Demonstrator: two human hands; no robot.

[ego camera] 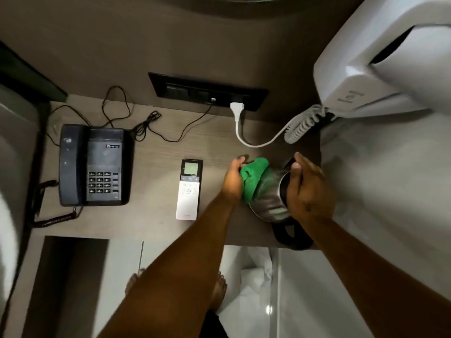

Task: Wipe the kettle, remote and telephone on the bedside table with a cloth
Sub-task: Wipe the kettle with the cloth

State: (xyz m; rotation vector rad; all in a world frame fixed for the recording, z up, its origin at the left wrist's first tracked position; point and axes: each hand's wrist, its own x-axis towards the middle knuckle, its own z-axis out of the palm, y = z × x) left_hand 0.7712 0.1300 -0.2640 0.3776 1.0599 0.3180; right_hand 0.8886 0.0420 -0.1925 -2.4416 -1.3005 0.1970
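Observation:
A steel kettle point(269, 206) is tilted over the right part of the wooden bedside table point(156, 223). My right hand point(306, 191) grips its top and handle. My left hand point(233, 182) presses a green cloth point(253, 180) against the kettle's left side. The kettle's black base point(290, 235) lies near the front right corner. A white remote point(188, 190) with a small screen lies in the middle of the table. A dark telephone point(95, 165) with a keypad stands at the left.
A white plug point(236, 108) and cord run from the black wall socket panel point(207, 91). A white wall-mounted unit point(380, 62) with a coiled cord hangs at the upper right. Thin black wires lie behind the telephone. White bedding borders the table on the right.

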